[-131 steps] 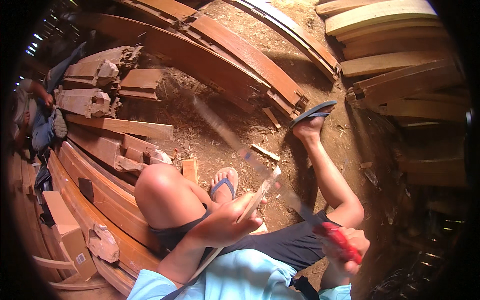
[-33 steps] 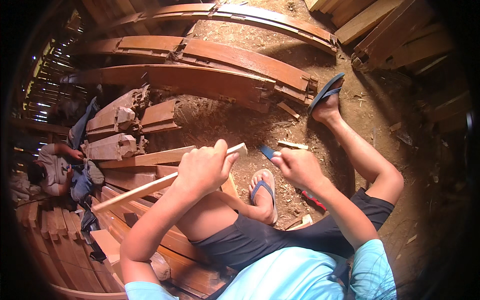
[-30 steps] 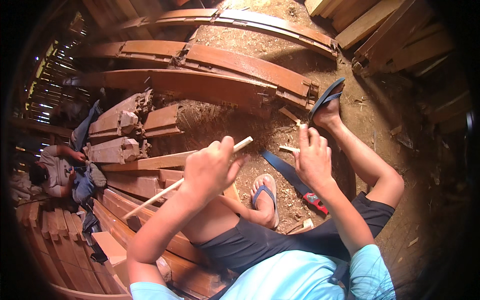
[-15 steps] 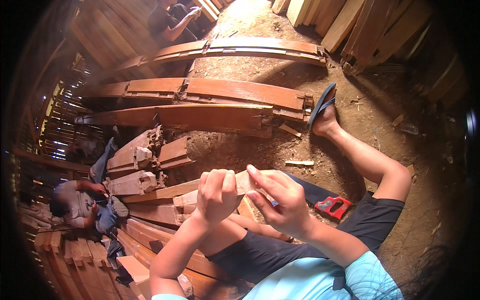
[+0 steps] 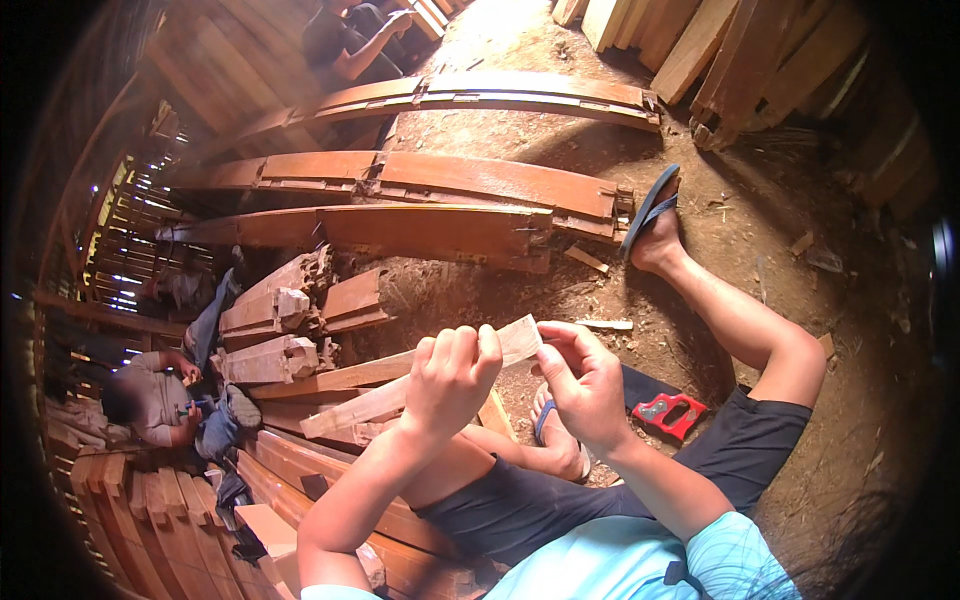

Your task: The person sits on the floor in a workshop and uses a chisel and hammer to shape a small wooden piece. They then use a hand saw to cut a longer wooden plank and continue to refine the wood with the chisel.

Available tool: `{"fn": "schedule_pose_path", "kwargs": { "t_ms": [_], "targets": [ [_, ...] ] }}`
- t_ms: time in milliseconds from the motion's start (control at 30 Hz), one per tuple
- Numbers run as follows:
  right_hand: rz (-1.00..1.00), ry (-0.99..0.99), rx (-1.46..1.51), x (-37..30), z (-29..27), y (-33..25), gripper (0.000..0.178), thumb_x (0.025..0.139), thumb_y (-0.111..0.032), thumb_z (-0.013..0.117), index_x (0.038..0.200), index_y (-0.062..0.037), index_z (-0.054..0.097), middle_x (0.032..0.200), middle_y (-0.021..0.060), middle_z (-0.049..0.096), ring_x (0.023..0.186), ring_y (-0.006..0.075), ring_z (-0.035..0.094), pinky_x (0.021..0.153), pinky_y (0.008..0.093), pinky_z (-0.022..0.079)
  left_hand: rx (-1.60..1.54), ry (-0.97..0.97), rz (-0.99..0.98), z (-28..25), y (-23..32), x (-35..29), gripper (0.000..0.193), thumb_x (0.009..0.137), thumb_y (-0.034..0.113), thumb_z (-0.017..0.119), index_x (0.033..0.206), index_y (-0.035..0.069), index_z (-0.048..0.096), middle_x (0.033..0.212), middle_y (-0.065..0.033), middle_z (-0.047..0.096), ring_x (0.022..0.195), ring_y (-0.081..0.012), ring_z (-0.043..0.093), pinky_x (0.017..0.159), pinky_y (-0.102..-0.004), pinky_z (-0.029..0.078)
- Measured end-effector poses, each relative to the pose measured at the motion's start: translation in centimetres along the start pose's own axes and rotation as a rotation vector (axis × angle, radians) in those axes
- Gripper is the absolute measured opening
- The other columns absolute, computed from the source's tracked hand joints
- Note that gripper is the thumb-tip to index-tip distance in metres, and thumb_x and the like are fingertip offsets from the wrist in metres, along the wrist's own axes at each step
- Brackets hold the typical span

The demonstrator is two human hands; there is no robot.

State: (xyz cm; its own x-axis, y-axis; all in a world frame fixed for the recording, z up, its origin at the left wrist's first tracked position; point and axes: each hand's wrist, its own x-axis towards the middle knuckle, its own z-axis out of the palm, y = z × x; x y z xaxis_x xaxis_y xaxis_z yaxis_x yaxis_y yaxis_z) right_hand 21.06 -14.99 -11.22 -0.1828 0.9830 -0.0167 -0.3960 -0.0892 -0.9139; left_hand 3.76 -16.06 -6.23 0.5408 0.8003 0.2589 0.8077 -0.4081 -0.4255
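Observation:
A pale wooden strip [image 5: 518,342] slants across in front of me, its lower-left end over the stacked boards. My left hand [image 5: 452,385] is closed around it near the upper end, knuckles up. At that upper end, my right hand [image 5: 585,388] has its thumb and bent fingers on the tip of the strip. The other fingers of this hand are partly hidden. Beneath my right forearm, a handsaw [image 5: 668,413] with a red handle and dark blade lies on the ground, its blade partly covered by my hand.
Long reddish-brown beams [image 5: 430,235] lie across the dirt floor ahead. Carved wood pieces [image 5: 270,360] and stacked boards [image 5: 160,520] crowd the left. A seated person [image 5: 155,405] works there; another person [image 5: 350,45] sits at the far left. Planks [image 5: 690,50] lean at the far right.
The strip has turned so more of its upper end shows between my hands. My right hand has shifted slightly right and its fingers have curled more. My left hand has moved a little right and up.

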Motion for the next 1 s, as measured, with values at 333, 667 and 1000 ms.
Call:
{"fn": "schedule_pose_path", "kwargs": {
  "t_ms": [333, 667, 1000],
  "targets": [
    [0.019, -0.115, 0.167, -0.2, -1.7, 0.1, 0.021, 0.097, -0.015, 0.05, 0.111, -0.0015, 0.057, 0.085, 0.0044, 0.066, 0.072, 0.0052, 0.053, 0.065, 0.0217, 0.045, -0.147, 0.133, -0.023, -0.3, -1.2, 0.3, 0.034, 0.077, 0.004, 0.059, 0.109, 0.004, 0.046, 0.078, -0.0083, 0.054, 0.068, -0.0233, 0.055, 0.06, -0.0372, 0.04],
    [0.464, 0.542, -1.616, -0.7, -19.8, 15.2, 0.029, 0.086, -0.025, 0.055, 0.108, -0.0072, 0.062, 0.104, 0.018, 0.066, 0.097, 0.0349, 0.063, 0.09, 0.0478, 0.046, -0.478, 0.724, -0.176, -7.6, -1.8, 3.2, 0.037, 0.098, 0.03, 0.047, 0.111, -0.004, 0.042, 0.084, -0.0129, 0.061, 0.067, -0.0203, 0.056, 0.061, -0.0313, 0.044],
    [0.688, 0.752, -1.417, 0.5, -26.1, 19.6, 0.027, 0.089, -0.014, 0.052, 0.109, 0.0018, 0.059, 0.108, 0.0243, 0.062, 0.098, 0.0376, 0.064, 0.082, 0.0467, 0.051, -1.37, 0.473, -0.676, -1.6, -4.6, 5.8, 0.025, 0.089, 0.018, 0.068, 0.109, 0.004, 0.063, 0.102, -0.0057, 0.066, 0.088, -0.0117, 0.062, 0.082, -0.0274, 0.05]
  ]
}}
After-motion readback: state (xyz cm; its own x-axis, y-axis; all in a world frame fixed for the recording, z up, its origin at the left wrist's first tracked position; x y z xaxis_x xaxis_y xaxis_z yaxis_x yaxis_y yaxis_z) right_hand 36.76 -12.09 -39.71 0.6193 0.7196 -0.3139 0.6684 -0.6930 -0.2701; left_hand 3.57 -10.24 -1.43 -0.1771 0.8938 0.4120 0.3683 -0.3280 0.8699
